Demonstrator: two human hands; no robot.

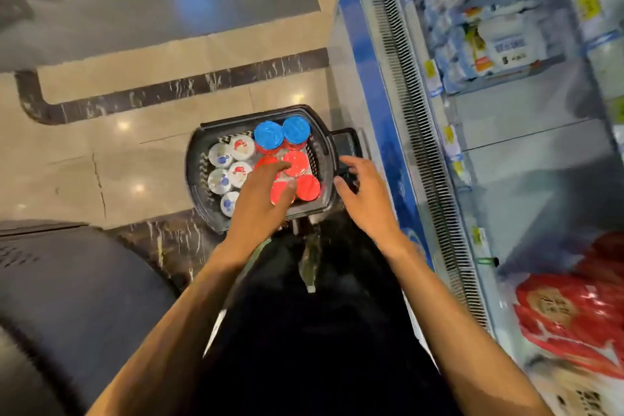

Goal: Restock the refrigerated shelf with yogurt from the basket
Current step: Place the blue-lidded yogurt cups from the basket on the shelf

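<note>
Yogurt cups with round red foil lids stand upright in the right half of a dark plastic shopping basket. Two blue-lidded cups stand at the basket's far edge. White-lidded cups with printed tops fill its left side.

The left hand lies palm down over the red-lidded cups, fingers straight and spread, gripping nothing. Whether it touches the lids cannot be told. The right hand hovers over the basket's right edge, near the black basket handle, fingers loosely spread and holding nothing.

The basket rests on the beige tiled floor, just beside the blue base of the refrigerated shelf unit. A ribbed metal vent grille runs along the unit's front edge. Blue-and-white cartons occupy the far shelf area; red film packs lie at the near end.
</note>
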